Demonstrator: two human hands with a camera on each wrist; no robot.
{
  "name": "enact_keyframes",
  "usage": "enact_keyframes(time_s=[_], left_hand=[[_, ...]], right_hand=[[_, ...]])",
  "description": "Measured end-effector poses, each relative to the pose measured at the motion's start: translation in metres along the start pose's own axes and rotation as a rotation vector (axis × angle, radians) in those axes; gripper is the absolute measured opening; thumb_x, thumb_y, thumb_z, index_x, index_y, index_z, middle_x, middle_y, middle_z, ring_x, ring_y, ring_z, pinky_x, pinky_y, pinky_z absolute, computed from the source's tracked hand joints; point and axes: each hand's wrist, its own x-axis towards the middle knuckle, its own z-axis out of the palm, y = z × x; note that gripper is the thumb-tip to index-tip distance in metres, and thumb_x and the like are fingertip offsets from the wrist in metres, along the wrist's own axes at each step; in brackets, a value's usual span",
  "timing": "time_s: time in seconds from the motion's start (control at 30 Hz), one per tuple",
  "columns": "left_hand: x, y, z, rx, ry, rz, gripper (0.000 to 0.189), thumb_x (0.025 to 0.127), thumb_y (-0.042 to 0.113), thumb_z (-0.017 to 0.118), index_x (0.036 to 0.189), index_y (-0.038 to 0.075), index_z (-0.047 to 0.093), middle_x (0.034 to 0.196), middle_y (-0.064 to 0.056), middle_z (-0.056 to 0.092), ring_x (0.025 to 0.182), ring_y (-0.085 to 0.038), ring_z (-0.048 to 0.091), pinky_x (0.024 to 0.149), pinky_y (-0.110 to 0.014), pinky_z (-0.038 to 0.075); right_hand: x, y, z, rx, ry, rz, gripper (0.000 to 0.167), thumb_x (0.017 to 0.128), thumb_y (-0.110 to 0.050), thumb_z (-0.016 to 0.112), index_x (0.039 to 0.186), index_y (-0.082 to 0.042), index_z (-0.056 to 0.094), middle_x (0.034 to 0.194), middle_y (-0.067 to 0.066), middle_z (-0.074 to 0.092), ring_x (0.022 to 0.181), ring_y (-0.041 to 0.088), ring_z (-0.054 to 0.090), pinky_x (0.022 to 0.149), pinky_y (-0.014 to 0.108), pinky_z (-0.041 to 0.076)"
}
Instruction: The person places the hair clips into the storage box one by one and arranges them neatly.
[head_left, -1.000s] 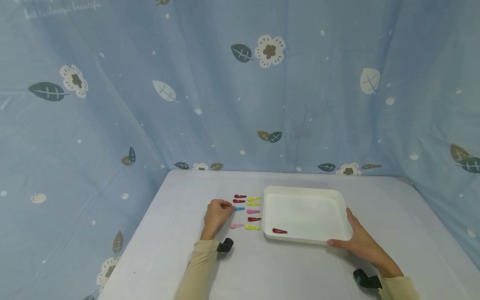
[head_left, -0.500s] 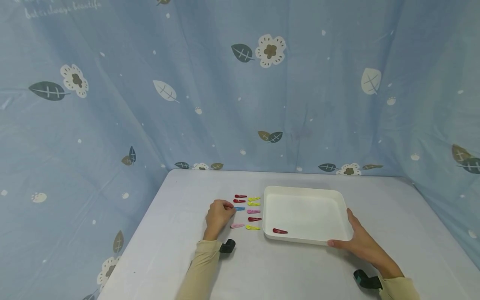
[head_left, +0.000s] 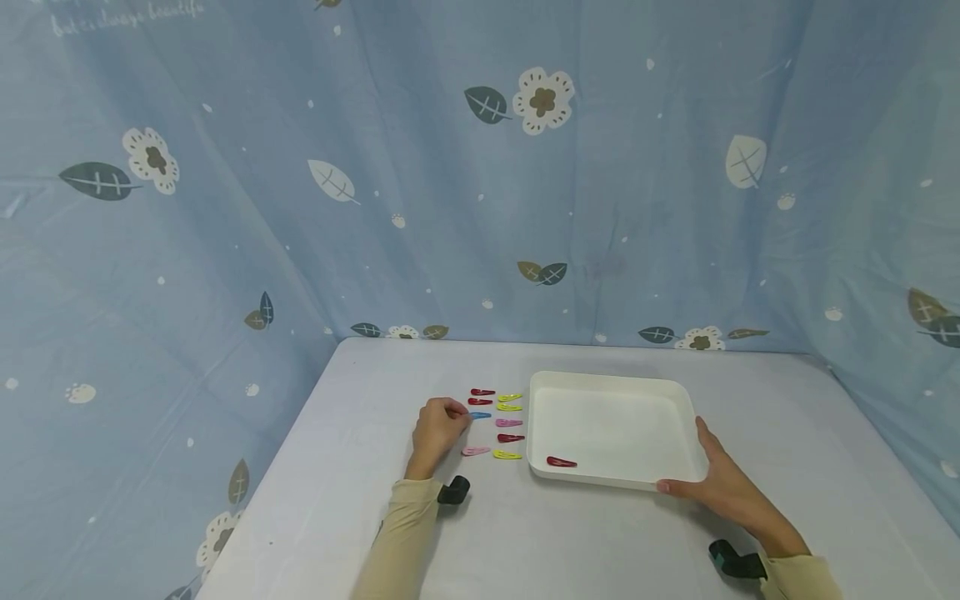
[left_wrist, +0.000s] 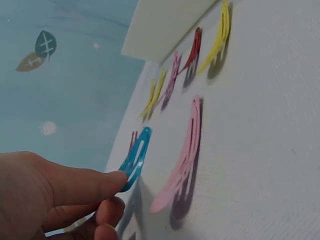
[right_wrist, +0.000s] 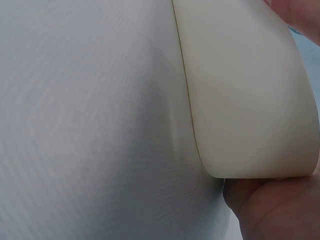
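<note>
Hairclip (left_wrist: pixel 142 152), blue, pinched in left hand (head_left: pixel 438 432); right hand (head_left: pixel 723 485) grips tray (head_left: pixel 607 376), interior (head_left: pixel 615 429) in head view only.

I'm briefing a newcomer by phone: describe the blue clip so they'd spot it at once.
Left of the white tray lie two rough columns of clips. At the column farther from it, the left hand pinches the blue clip, the only one of that colour among red, yellow and pink.

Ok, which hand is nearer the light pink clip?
Left. The left hand is just left of the light pink clip, pinching the blue clip; the right hand is farther right, gripping the white tray.
</note>
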Motion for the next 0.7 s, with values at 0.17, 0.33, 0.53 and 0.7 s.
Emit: enact_keyframes(time_s=[0.17,0.33,0.53,0.7], left_hand=[[-0.0009,0.0020,-0.0017,-0.029,-0.004,0.005,0.006,0.088,0.013,0.079,0.087,0.008,0.076,0.086,-0.006,0.070,0.076,-0.017,0.059,0.065,-0.029,0.042],[-0.0001,0.0014,-0.0036,-0.062,-0.009,0.028,0.005,0.087,0.012,0.078,0.086,0.007,0.077,0.083,-0.006,0.072,0.073,-0.016,0.060,0.063,-0.028,0.044],[0.0019,0.0020,-0.0051,-0.124,-0.043,0.053,0.007,0.089,0.010,0.077,0.090,0.003,0.077,0.083,-0.008,0.073,0.068,-0.014,0.059,0.060,-0.025,0.047],[0.0024,0.0033,-0.0061,-0.175,-0.072,0.061,0.009,0.089,0.009,0.076,0.092,0.000,0.076,0.085,-0.010,0.074,0.065,-0.012,0.059,0.056,-0.024,0.048]], right_hand=[[-0.0005,0.0000,-0.0007,0.003,-0.003,-0.002,0.140,0.080,-0.046,0.085,0.160,0.004,-0.019,0.165,0.042,-0.002,0.147,0.068,0.015,0.109,0.082,0.025],[-0.0004,-0.0003,-0.0005,0.002,-0.007,0.008,0.140,0.080,-0.046,0.085,0.160,0.003,-0.019,0.165,0.042,-0.003,0.147,0.068,0.015,0.109,0.082,0.024],[-0.0002,-0.0011,-0.0012,0.008,-0.014,0.021,0.140,0.080,-0.047,0.084,0.160,0.002,-0.020,0.165,0.042,-0.005,0.147,0.068,0.012,0.110,0.082,0.022],[-0.0006,-0.0019,-0.0014,0.008,-0.013,0.020,0.140,0.080,-0.047,0.084,0.160,0.003,-0.019,0.165,0.042,-0.004,0.147,0.068,0.012,0.110,0.082,0.022]])
